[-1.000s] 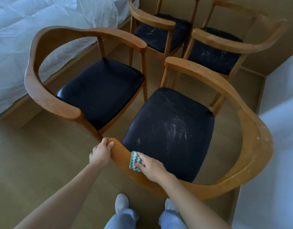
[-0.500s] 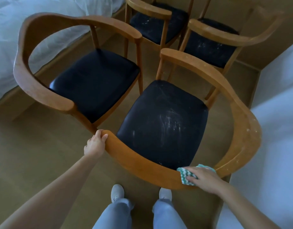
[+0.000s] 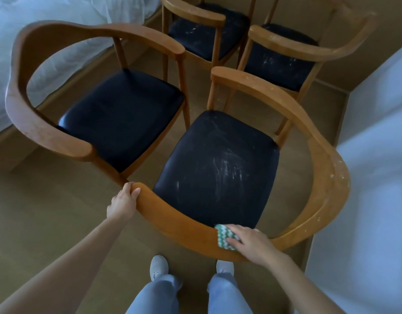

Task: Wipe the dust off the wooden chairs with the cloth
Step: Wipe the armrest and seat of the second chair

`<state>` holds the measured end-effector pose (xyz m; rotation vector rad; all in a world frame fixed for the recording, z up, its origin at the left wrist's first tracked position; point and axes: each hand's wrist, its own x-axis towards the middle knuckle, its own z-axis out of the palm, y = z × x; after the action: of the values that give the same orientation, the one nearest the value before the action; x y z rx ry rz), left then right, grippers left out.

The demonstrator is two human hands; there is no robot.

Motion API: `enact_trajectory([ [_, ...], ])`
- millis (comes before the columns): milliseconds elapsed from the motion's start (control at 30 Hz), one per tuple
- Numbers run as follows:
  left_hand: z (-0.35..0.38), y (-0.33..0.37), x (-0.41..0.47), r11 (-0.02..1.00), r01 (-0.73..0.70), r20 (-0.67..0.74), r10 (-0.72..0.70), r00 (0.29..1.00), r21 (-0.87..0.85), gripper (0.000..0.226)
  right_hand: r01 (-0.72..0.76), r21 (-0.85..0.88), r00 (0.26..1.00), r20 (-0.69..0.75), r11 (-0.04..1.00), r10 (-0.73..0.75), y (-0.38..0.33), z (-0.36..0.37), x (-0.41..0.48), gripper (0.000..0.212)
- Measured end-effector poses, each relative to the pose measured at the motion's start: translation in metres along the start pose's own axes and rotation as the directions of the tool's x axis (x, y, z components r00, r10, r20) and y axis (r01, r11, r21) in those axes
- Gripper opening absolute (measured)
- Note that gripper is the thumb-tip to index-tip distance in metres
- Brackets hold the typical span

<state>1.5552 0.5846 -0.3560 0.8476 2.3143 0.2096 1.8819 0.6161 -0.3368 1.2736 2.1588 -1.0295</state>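
**Item 1.** Nearest round-backed wooden armchair with a black padded seat (image 3: 218, 168). Its curved back rail runs directly in front of you, and the seat shows pale streaks across the middle.
- Your left hand (image 3: 124, 203) is on the left end of the rail, grip closed with fingers curled over the wood.
- Your right hand (image 3: 252, 244) is on the near stretch of the rail, right of centre. Its grip is not closed: the fingers lie fairly flat, pressing the small green-and-white zigzag cloth (image 3: 225, 237) against the wood.

**Item 2.** Matching wooden armchair with a glossy black seat (image 3: 118, 114), just left of the first. Its near arm end is close to your left hand but not touching it.

**Items 3 and 4.** Two more chairs of the same kind stand behind, the rear left chair (image 3: 204, 35) and the rear right chair (image 3: 284, 60). Their seats are flecked with white, probably dust, though the picture is soft there.

**Sundries.**
- White bedding (image 3: 48, 19) lies at the upper left.
- A tan wooden floor (image 3: 48, 211) runs under everything.
- Your pale shoes (image 3: 158, 266) and blue trouser legs (image 3: 150, 298) show below the rail.
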Motion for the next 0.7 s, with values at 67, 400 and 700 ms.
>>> enact_trajectory([
  [67,0.001,0.0,0.0,1.0,0.005,0.002,-0.005,1.0,-0.007,0.044,-0.059,-0.097,0.998,0.006,0.993,0.06,0.037,-0.007,-0.019,0.046],
  [400,0.0,-0.007,0.003,0.996,-0.063,-0.01,0.062,0.998,-0.067,0.044,0.023,-0.001,1.0,0.01,1.0,-0.023,-0.017,0.004,0.011,0.046],
  [700,-0.018,-0.033,0.003,0.965,-0.166,-0.007,0.168,0.986,-0.203,0.046,0.179,0.269,0.984,-0.039,0.946,-0.174,-0.156,-0.004,0.121,0.053],
])
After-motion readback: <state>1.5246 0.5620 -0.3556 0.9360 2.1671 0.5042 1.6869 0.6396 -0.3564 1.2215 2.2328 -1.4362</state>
